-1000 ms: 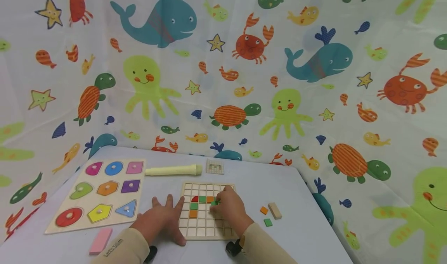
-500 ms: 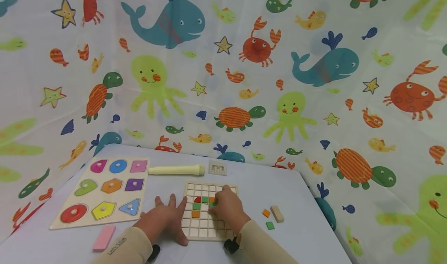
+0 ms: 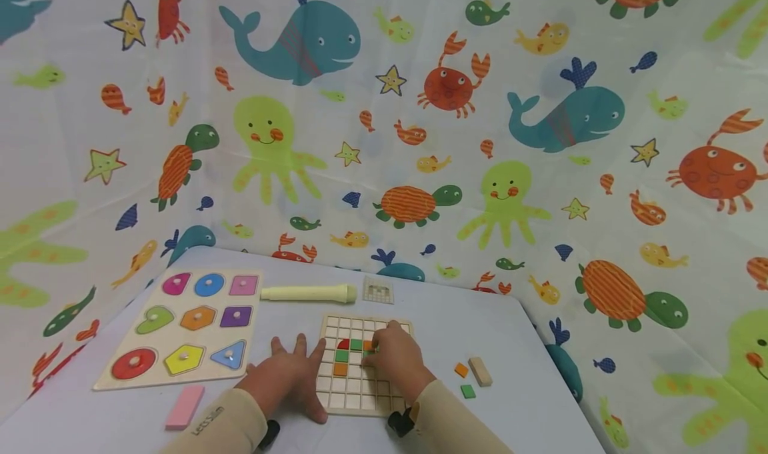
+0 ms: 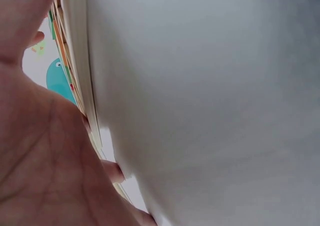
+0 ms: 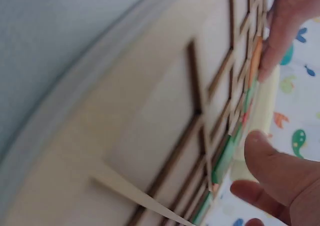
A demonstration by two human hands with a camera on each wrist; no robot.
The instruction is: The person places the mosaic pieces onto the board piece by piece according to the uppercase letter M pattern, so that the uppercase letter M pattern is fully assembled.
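A wooden grid board [image 3: 353,402] lies on the white table between both hands. My left hand [image 3: 291,374] has its fingers spread at the board's left edge, with the thumb near the front corner. Over the board's right half, my right hand [image 3: 399,361] holds thumb and curled fingers at a green square tile [image 3: 368,354], partly hidden by the fingertips. Set in cells to its left are a rounded red piece [image 3: 343,344], a green tile [image 3: 357,345], another green tile [image 3: 341,356] and an orange tile [image 3: 340,369]. Board and tiles appear edge-on in the right wrist view.
A knobbed shape puzzle [image 3: 210,367] lies at left, with a pink block [image 3: 185,407] before it. Behind the board are a pale yellow stick [image 3: 309,294] and a small pattern card [image 3: 379,290]. At right sit an orange tile [image 3: 461,370], a green tile [image 3: 468,391] and a wooden block [image 3: 480,371].
The head view has shifted slightly, so the whole scene sits further right. Both hands keep nearly the same place on the board, the right hand's fingers still at the green tile.
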